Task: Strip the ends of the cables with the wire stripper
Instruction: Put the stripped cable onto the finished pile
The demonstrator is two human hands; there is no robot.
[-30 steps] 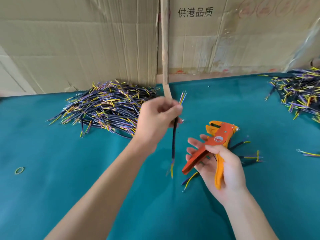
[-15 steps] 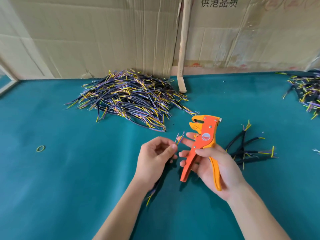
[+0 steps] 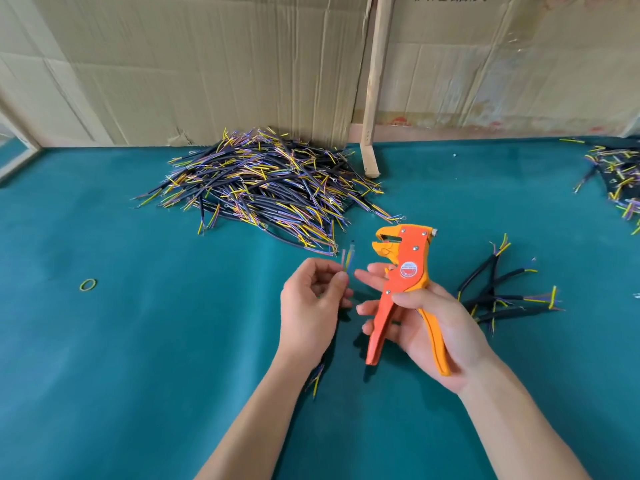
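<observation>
Left hand fingers pinching cable upright; right hand palm-up, fingers around wire stripper.

teal table | cable pile | small cable bunch | right-edge cable heap | rubber band

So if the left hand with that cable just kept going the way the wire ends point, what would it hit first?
Probably the big pile of cables. The left hand pinches a cable whose wire ends point up and away, toward the pile's near edge. The wire stripper sits just right of that line. Depth is uncertain.
</observation>
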